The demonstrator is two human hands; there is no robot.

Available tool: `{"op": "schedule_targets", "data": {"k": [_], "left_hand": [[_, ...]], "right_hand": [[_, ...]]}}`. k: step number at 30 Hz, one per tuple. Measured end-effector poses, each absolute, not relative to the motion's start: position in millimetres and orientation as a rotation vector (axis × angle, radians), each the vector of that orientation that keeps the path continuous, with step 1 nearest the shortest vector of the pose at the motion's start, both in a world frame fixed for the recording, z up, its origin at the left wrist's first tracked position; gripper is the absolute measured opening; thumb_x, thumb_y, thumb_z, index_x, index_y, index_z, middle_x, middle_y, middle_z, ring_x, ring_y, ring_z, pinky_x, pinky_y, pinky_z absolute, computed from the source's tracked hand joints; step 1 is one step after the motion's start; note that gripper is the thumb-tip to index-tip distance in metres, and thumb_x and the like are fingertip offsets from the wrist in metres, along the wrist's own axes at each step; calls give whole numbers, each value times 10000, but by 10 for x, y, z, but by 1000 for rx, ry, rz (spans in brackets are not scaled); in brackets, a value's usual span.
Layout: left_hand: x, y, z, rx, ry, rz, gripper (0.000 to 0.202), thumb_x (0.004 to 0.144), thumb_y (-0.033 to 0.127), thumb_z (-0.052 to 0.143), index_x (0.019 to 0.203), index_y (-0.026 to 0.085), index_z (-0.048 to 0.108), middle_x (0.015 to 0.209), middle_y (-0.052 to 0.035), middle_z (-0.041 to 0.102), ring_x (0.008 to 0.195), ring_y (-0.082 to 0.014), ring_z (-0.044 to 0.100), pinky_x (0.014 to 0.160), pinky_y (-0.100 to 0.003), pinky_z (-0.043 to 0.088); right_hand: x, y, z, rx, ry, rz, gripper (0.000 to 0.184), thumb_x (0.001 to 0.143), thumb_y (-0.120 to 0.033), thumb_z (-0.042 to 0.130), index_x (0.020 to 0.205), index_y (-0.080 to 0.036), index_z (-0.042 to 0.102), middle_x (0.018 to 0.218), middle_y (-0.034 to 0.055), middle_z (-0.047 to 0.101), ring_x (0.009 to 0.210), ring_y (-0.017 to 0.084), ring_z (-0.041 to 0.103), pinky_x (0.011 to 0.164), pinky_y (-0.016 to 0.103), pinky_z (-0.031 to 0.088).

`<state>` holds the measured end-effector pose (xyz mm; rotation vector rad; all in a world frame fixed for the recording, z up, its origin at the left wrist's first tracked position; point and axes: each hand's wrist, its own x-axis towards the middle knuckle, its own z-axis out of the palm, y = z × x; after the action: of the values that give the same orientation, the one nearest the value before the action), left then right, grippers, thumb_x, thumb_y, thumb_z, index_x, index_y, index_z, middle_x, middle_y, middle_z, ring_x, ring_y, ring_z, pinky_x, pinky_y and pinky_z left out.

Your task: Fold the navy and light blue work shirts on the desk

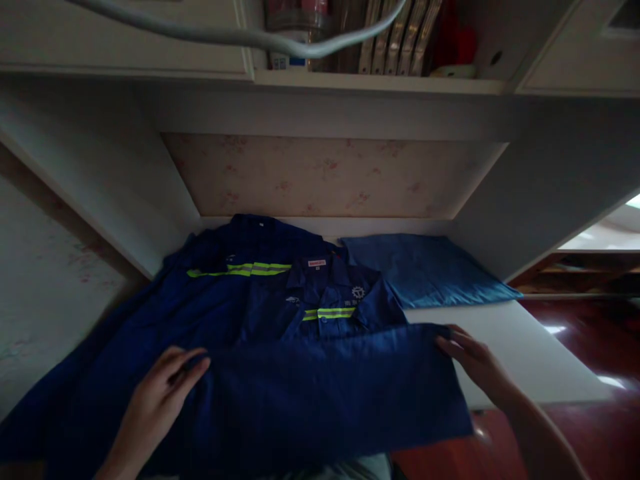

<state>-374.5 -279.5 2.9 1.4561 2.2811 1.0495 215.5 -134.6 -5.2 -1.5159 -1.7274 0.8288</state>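
My left hand (163,393) pinches the upper left corner of a dark navy cloth (325,393). With thumb and fingers, my right hand (470,360) grips its upper right corner. The cloth hangs stretched between both hands, its lower right corner falling past the table's front edge. Just behind it lies a navy work jacket (325,287) with collar, white emblem and yellow-green reflective stripe. Whether the held cloth belongs to this jacket I cannot tell. Under and left of it spreads another navy work jacket (240,243), also striped.
A folded lighter blue cloth (425,267) lies at the back right of the white tabletop (500,340). Side panels and a shelf (380,81) with books enclose the space. A pale cable (300,48) hangs across the top. Red floor (565,340) shows at right.
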Motion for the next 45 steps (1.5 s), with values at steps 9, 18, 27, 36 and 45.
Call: {"op": "schedule_targets", "data": {"k": [9, 18, 27, 36, 45], "left_hand": [[-3538, -132, 395, 1629, 2393, 843, 619, 871, 547, 454, 1243, 82, 623, 1142, -199, 664, 1121, -310, 598, 1000, -402, 436], [-3513, -1330, -43, 1208, 2191, 552, 701, 805, 584, 550, 1283, 74, 591, 1288, -219, 653, 1145, -328, 647, 963, -398, 504], [-3539, -1758, 97, 1144, 2138, 537, 731, 687, 665, 611, 1174, 122, 656, 1280, -197, 663, 1196, -350, 616, 1038, -435, 463], [-3278, -2125, 400, 688, 1830, 692, 579, 636, 549, 749, 1078, 178, 695, 1203, -129, 721, 1180, -303, 640, 964, -363, 531], [-3268, -2440, 344, 367, 1759, 740, 379, 691, 542, 724, 948, 266, 759, 1194, -56, 736, 1259, -281, 593, 950, -358, 570]], "right_hand": [[1122, 1020, 189, -1954, -1719, 662, 417, 916, -497, 549, 1079, -139, 690, 1173, 164, 693, 1156, 308, 604, 988, 379, 430], [1619, 320, -195, -2117, -1465, 1151, 599, 867, -591, 584, 1305, -183, 561, 1069, 149, 719, 907, 276, 684, 756, 403, 548], [1506, -480, -226, -1887, -1222, 1437, 518, 781, -588, 704, 1101, -181, 682, 1091, 108, 747, 1011, 291, 691, 848, 367, 573], [1661, -703, -209, -1557, -932, 1694, 416, 768, -400, 794, 1126, -214, 695, 1049, 73, 770, 889, 250, 740, 810, 349, 611], [1748, -1010, -189, -1588, -683, 1927, 472, 797, -459, 770, 1178, -199, 670, 1097, 114, 757, 977, 283, 734, 883, 408, 608]]}}
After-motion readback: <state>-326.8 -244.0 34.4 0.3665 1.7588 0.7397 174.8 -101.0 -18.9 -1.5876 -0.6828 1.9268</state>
